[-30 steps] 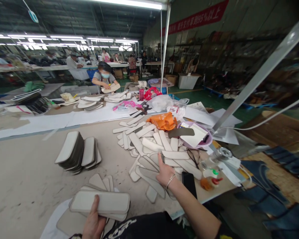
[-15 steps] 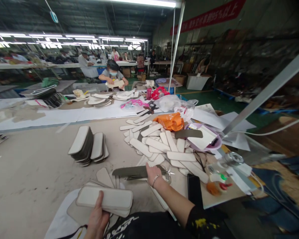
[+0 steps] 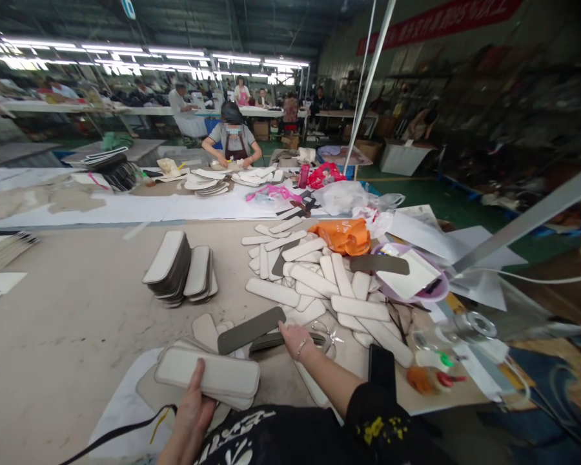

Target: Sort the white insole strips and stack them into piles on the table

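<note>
My left hand (image 3: 197, 403) is closed on a small stack of white rounded panels (image 3: 213, 373), thumb on top and fingers hidden beneath. At its right end, a dark grey rounded strip (image 3: 249, 330) is pinched by my right hand (image 3: 294, 340). The strip slants up to the right, above more grey strips (image 3: 267, 342) piled on the table under my right hand. Small scissors (image 3: 336, 336) lie open just right of that hand. Behind my hands spreads a loose heap of white strips (image 3: 314, 278).
Two stacks of panels (image 3: 167, 255) stand at the left. A black phone (image 3: 382, 371), a bottle of orange liquid (image 3: 422, 381) and a purple basin (image 3: 443, 289) are at the right. An orange bag (image 3: 343, 236) lies behind the heap. A co-worker (image 3: 232, 135) sits across the table.
The grey strip has swung from nearly level to a slant, and my right fingers now grip its end. My left hand keeps its panels. The co-worker's hands have lowered to the table.
</note>
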`<state>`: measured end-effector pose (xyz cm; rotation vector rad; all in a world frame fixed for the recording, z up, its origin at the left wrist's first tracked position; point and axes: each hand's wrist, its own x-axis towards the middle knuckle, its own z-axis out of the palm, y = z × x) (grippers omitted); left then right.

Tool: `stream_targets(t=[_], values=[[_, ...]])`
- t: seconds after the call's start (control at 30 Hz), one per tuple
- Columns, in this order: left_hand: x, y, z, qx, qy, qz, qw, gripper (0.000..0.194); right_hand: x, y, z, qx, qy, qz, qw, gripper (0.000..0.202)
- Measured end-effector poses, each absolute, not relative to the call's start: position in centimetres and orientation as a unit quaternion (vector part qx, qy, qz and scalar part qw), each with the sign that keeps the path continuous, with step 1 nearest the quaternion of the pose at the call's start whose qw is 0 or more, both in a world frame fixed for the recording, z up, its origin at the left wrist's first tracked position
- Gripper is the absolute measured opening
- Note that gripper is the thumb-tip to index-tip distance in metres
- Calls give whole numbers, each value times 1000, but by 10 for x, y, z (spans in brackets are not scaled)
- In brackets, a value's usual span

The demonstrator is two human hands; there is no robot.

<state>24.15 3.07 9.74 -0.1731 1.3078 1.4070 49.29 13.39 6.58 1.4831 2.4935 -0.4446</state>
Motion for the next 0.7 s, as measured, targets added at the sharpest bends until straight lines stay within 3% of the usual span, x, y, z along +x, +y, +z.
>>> stream_targets(t=[0.1, 0.23, 0.53, 0.7], values=[[241, 28, 102, -65, 564, 636, 523, 47, 493, 138, 68, 478, 855, -166, 117, 33], [240, 24, 103, -85, 557, 648, 513, 43, 479, 149, 82, 426, 878, -181, 120, 24], [245, 17, 105, -83, 565, 677, 464, 39, 385, 204, 80, 356, 898, -215, 146, 42], [244, 11, 99, -98, 569, 678, 455, 37, 379, 212, 78, 366, 889, -255, 106, 50]])
